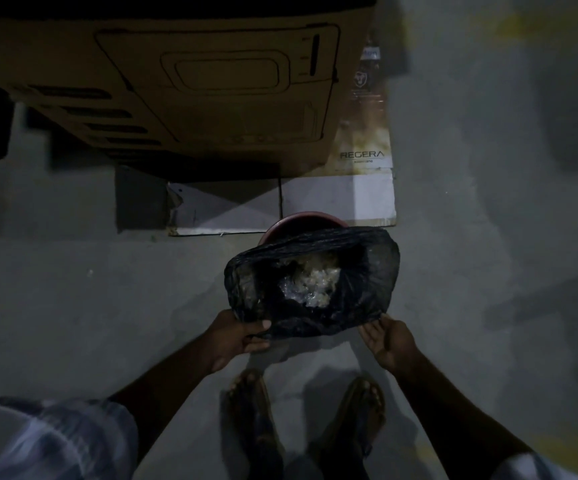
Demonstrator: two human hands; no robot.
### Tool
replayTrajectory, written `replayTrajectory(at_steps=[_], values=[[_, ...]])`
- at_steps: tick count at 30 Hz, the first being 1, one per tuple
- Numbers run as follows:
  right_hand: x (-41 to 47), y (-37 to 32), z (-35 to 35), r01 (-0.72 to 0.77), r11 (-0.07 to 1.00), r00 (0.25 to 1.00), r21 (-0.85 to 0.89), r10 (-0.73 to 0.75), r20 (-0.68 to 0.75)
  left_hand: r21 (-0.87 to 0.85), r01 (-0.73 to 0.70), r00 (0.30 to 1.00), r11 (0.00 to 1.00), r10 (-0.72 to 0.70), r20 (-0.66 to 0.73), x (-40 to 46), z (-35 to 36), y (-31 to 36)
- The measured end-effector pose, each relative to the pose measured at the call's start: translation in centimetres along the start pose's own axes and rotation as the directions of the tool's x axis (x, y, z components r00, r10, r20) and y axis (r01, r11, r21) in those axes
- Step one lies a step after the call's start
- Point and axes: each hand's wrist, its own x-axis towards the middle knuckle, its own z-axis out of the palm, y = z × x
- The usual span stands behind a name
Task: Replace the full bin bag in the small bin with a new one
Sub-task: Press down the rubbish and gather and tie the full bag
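The black bin bag (311,282) hangs open over the red bin (303,221), left hand (237,336) pinching its near rim, right hand (386,341) pinching the other corner (mouth untied). Slack plastic could slip, spilling waste onto the floor (107,289).

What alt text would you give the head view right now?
Two hands hold the near edge of an open, full black bin bag above a small red bin: the left hand grips it, the right hand pinches it. A large cardboard box stands behind on the dim grey floor.
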Motion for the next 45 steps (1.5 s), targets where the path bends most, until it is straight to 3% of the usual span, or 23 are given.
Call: replayTrajectory(at_steps=[6,10,13,15,17,20,22,23,24,25,26,28,30,32,33,36,38,41,43,45], values=[[-2.3,-0.8,-0.7,0.08,0.995,0.993,-0.061,-0.085,-0.087,0.088,-0.036,0.999,0.996,0.034,0.027,-1.0,-0.6,1.0],[-5.3,-2.5,0.6,0.307,0.913,0.936,-0.27,-0.341,-0.09,0.181,-0.071,0.997,0.981,0.065,0.043,-2.3,-1.3,2.7],[-7.8,-3.7,1.6,0.564,0.696,0.791,-0.444,-0.61,0.048,0.218,-0.059,0.998,0.974,0.057,0.014,-3.1,-2.0,4.5],[-8.8,-4.3,1.9,0.67,0.543,0.697,-0.507,-0.694,0.179,0.217,-0.054,0.998,0.975,0.046,0.042,-4.0,-2.4,5.8],[-9.1,-4.7,2.0,0.704,0.463,0.665,-0.538,-0.696,0.27,0.235,-0.043,0.995,0.971,0.021,0.094,-5.0,-2.9,7.1],[-8.1,-4.9,1.4,0.682,0.323,0.624,-0.656,-0.724,0.292,0.314,-0.021,0.99,0.949,-0.025,0.141,-5.9,-3.7,8.3],[-7.0,-5.2,0.3,0.679,0.153,0.508,-0.718,-0.804,0.309,0.305,-0.046,0.998,0.951,0.034,0.045,-5.1,-4.2,8.8],[-6.6,-5.5,-0.1,0.663,0.048,0.444,-0.747,-0.829,0.34,0.222,-0.064,0.996,0.973,0.074,-0.04,-4.5,-4.4,8.8],[-6.2,-5.7,-0.3,0.625,-0.065,0.411,-0.778,-0.82,0.399,0.163,-0.107,0.981,0.981,0.131,-0.143,-3.6,-4.8,8.6],[-5.8,-6.0,-0.2,0.572,-0.201,0.405,-0.795,-0.774,0.487,0.217,-0.189,0.946,0.958,0.237,-0.221,-2.8,-5.2,8.3],[-5.6,-6.4,0.2,0.52,-0.36,0.399,-0.774,-0.699,0.593,0.415,-0.249,0.894,0.875,0.372,-0.25,-2.2,-5.8,7.9],[-5.3,-6.8,1.9,0.449,-0.653,0.338,-0.61,-0.507,0.793,0.749,-0.384,0.8,0.54,0.6,-0.023,-1.6,-5.8,6.9],[-5.2,-6.6,3.9,0.44,-0.785,0.312,-0.435,-0.32,0.894,0.776,-0.571,0.697,0.266,0.657,0.287,-2.1,-4.4,6.9],[-4.7,-6.6,5.5,0.475,-0.815,0.281,-0.333,-0.218,0.935,0.749,-0.663,0.576,0.021,0.653,0.492,-1.0,-3.5,7.0],[-4.6,-6.9,6.1,0.498,-0.811,0.242,-0.306,-0.21,0.947,0.752,-0.659,0.566,-0.018,0.647,0.511,-0.8,-3.0,7.2],[-4.8,-8.1,7.4,0.588,-0.763,0.054,-0.268,-0.294,0.954,0.8,-0.598,0.557,0.042,0.74,0.378,-0.6,-1.7,7.7],[-5.1,-9.0,7.9,0.617,-0.716,-0.006,-0.327,-0.42,0.908,0.831,-0.551,0.516,0.074,0.813,0.27,-1.3,-1.2,8.6],[-4.3,-9.9,6.5,0.567,-0.605,0.121,-0.559,-0.611,0.783,0.845,-0.521,0.381,0.121,0.919,0.103,-2.5,-1.2,10.3],[-3.3,-10.6,4.7,0.537,-0.48,0.216,-0.694,-0.717,0.663,0.815,-0.528,0.324,0.238,0.944,-0.066,-2.7,-1.7,10.7],[-2.9,-11.2,3.2,0.536,-0.363,0.256,-0.763,-0.79,0.556,0.769,-0.506,0.322,0.391,0.912,-0.252,-1.7,-2.9,10.1]])
